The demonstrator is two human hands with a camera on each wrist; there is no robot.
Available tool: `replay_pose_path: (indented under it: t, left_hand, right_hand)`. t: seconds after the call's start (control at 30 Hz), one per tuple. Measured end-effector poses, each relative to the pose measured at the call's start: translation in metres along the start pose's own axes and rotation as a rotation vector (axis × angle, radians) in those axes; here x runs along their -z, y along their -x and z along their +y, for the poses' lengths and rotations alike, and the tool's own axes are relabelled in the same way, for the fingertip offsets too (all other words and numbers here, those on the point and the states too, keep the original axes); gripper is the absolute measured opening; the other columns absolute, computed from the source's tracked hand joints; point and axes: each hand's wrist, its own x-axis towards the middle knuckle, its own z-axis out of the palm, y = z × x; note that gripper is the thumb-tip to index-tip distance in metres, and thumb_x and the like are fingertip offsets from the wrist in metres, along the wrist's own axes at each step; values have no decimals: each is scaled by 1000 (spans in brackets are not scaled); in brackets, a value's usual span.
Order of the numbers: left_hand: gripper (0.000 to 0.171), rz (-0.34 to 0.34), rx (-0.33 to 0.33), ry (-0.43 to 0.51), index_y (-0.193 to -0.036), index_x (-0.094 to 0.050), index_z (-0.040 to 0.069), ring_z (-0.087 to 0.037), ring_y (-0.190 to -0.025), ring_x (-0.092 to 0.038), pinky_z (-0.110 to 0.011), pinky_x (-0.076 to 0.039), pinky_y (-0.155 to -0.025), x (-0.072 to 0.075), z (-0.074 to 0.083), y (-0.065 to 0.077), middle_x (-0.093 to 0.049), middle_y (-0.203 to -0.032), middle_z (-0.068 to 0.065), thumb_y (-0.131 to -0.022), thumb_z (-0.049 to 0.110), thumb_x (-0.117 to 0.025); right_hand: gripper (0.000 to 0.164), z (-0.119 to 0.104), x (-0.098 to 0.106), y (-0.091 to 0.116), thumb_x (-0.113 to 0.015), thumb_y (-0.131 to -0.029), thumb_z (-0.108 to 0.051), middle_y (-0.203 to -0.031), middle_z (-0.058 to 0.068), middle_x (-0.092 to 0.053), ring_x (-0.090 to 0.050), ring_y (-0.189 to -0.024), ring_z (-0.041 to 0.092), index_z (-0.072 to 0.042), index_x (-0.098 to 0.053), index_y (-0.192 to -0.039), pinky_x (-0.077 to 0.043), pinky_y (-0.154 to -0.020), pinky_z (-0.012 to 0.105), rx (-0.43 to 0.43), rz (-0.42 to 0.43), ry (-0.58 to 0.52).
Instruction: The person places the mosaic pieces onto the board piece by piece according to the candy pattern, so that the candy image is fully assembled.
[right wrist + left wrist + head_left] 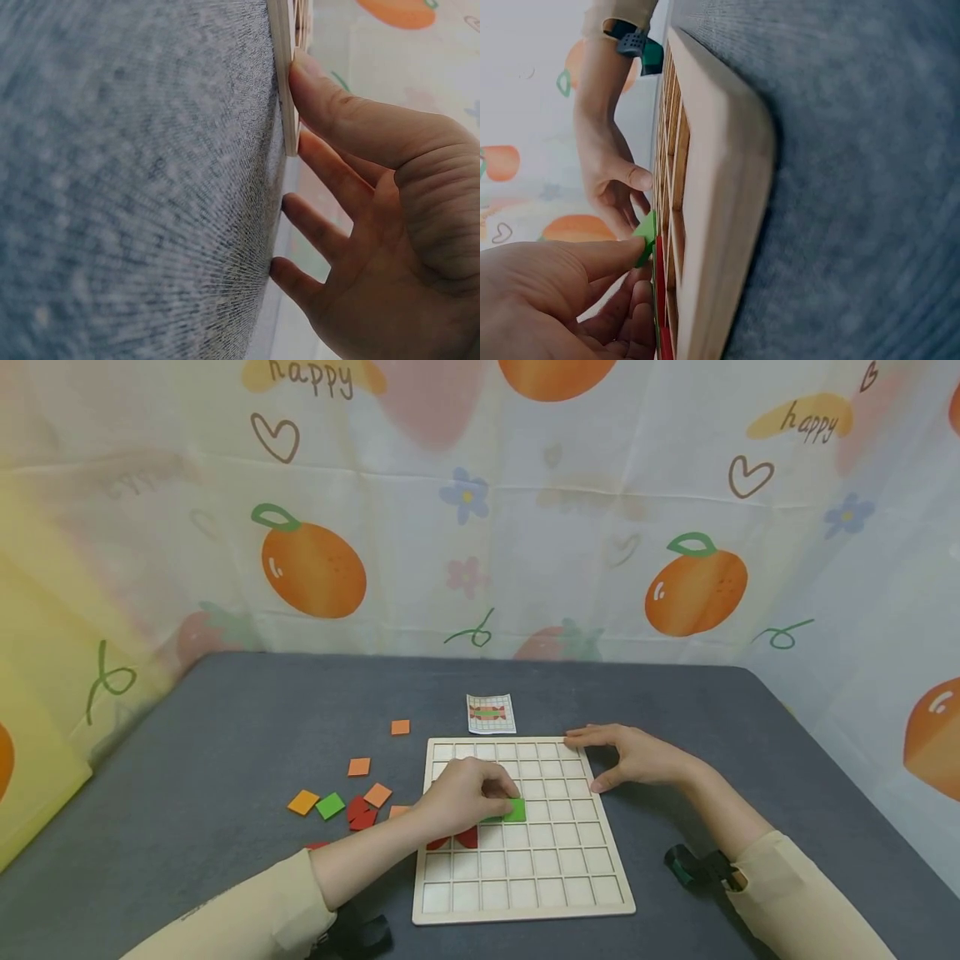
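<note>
Over the middle of the pale wooden grid board (551,889), my left hand (459,795) pinches a green square tile (646,238) between thumb and fingers. In the left wrist view the tile stands tilted at the board's surface. Red pieces (467,837) lie in the grid just below that hand, partly covered by it. My right hand (641,756) rests at the board's upper right corner, fingers spread. Its thumb (319,86) touches the board's side edge in the right wrist view, and other fingertips reach the far corner and the table.
Loose orange tiles (359,767), a green tile (330,806), a yellow-orange tile (303,802) and red pieces (363,820) lie left of the board. A small printed pattern card (491,714) lies beyond its far edge. The dark grey table (247,718) meets a printed curtain (405,527).
</note>
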Motion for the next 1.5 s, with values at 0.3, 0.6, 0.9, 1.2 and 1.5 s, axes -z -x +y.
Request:
replay_pose_path:
  t: [0.3, 0.6, 0.9, 1.2, 1.5]
  left_hand:
    - [6, 4, -24, -52, -86, -78, 12, -3, -69, -57, -19, -44, -62, 0, 3, 0, -73, -82, 0, -82, 8, -77]
    - [11, 14, 5, -48, -92, -76, 10, -7, -73, -57, -20, -45, -64, 1, 6, 1, -70, -86, -2, -82, 8, -77]
    - [15, 21, 35, -40, -101, -74, 9, -11, -85, -65, -24, -51, -71, 25, 8, 8, -72, -100, -4, -87, 11, -72]
    - [13, 67, 128, -58, -100, -74, 10, -9, -81, -65, -27, -52, -70, 75, -18, 30, -74, -92, -1, -88, 14, -71]
    - [24, 44, 252, -19, -111, -71, 10, -17, -93, -64, -33, -54, -79, 132, -52, 58, -71, -105, -7, -93, 26, -68]
  right_hand:
    - [76, 1, 0, 1, -83, -76, -32, -155, 12, -44, -19, -151, 46, -12, -52, -143, -18, -116, 70, 1, -3, -12]
    - [76, 2, 0, 0, -83, -77, -31, -155, 12, -45, -20, -151, 46, -13, -53, -143, -18, -116, 70, 8, 0, -6]
    - [77, 2, 0, -1, -83, -76, -33, -154, 12, -45, -21, -151, 45, -14, -53, -144, -19, -116, 70, -1, 3, 10]
    - [77, 2, 0, 0, -83, -76, -32, -154, 12, -45, -21, -151, 46, -13, -52, -144, -18, -116, 70, 3, 1, 1]
    - [77, 2, 0, 0, -84, -76, -32, -154, 13, -45, -20, -151, 46, -13, -53, -144, -18, -116, 71, -2, 3, -5]
